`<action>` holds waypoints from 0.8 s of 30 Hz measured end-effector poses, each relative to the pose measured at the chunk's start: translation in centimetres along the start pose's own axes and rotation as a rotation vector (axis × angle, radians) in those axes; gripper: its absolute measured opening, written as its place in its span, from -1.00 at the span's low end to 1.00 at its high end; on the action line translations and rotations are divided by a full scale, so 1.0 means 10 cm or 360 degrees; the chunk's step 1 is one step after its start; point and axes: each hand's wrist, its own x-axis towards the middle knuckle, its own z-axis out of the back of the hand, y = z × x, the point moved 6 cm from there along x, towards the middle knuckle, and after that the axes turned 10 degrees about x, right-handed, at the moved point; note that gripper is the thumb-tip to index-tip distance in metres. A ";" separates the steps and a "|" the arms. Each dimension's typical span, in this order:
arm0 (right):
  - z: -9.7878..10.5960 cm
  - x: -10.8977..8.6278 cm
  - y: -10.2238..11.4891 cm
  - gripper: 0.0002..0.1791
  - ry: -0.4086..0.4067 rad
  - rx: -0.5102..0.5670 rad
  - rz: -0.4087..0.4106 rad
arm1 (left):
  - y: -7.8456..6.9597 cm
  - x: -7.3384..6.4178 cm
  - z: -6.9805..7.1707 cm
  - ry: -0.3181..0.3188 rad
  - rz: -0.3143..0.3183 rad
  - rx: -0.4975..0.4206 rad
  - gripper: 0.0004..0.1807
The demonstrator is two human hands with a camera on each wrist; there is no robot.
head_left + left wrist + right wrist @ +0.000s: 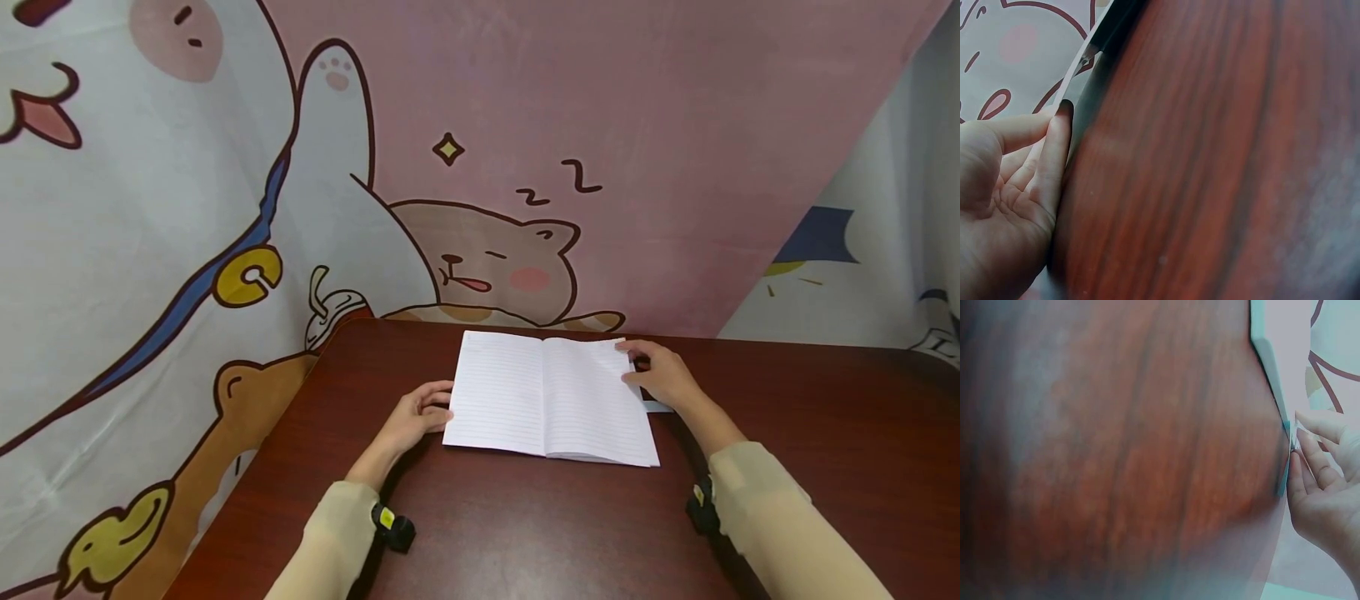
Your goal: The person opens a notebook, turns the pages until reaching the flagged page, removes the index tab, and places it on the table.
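An open notebook [495,392] with lined white pages lies on the table, its fold running down the middle. My left hand [411,417] pinches the left edge between thumb and fingers; the left wrist view shows the thin edge of the notebook [1077,72] at the fingertips. At the upper right edge, my right hand [667,375] pinches the page side, thumb and forefinger spread a little apart along it. In the right wrist view the fingertips of the right hand [1325,469] meet at the page edge, beside a narrow teal strip [1283,478].
A dark reddish-brown wooden table [525,533] carries the notebook. A pale flat strip [658,407] sticks out from under the notebook's right side, below my right hand. Behind the table hangs a cartoon-printed cloth [487,100]. Each wrist wears a small black camera [397,531].
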 end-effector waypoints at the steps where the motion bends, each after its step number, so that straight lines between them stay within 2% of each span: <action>1: 0.00 0.00 0.00 -0.44 -0.0003 0.0002 0.0013 | 0.00 0.00 0.00 -0.0001 -0.0001 0.0000 -0.42; 5: 0.01 0.00 0.02 -0.43 -0.0023 0.0014 0.0052 | 0.00 0.00 0.00 0.0000 -0.0004 -0.0002 -0.42; 15: 0.03 -0.03 0.06 -0.22 -0.0105 0.0032 0.0121 | 0.00 0.00 0.00 -0.0004 0.0005 -0.0020 -0.42; 19: 0.05 -0.03 0.07 -0.27 -0.0170 0.0025 0.0127 | 0.01 0.00 0.00 -0.0005 0.0008 -0.0015 -0.42; 24: 0.08 -0.03 0.07 -0.45 -0.0237 0.0012 0.0117 | 0.01 0.00 0.01 -0.0009 0.0009 -0.0008 -0.42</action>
